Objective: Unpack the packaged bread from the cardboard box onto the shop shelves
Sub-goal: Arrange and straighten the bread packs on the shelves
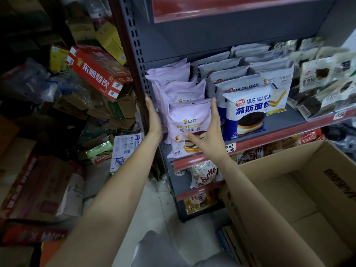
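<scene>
A person's left hand (154, 120) and right hand (209, 132), fingers straight and released, press either side of the nearest lilac mousse bread pack (185, 130), upright at the front of the grey shop shelf (285, 124). Blue-and-white bread packs (248, 110) stand just right; the open cardboard box (289, 199) sits lower right.
</scene>
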`<control>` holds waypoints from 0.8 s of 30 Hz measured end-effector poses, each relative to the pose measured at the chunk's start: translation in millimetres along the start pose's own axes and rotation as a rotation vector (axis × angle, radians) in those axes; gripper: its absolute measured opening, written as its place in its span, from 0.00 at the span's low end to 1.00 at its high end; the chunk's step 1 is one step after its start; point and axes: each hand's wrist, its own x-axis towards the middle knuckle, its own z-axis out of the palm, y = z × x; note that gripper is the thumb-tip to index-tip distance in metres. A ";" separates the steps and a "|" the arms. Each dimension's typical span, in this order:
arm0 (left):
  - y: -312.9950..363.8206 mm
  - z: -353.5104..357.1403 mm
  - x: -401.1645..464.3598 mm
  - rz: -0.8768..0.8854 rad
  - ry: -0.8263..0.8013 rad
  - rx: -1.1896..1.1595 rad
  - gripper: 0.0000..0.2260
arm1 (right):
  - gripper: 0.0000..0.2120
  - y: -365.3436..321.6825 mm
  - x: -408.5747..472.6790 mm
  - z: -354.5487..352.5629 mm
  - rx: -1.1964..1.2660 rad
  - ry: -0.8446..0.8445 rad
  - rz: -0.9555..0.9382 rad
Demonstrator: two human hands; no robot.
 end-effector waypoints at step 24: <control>-11.4 12.0 -62.1 0.020 0.007 0.211 0.52 | 0.39 1.5 34.4 -24.4 0.152 -0.355 0.200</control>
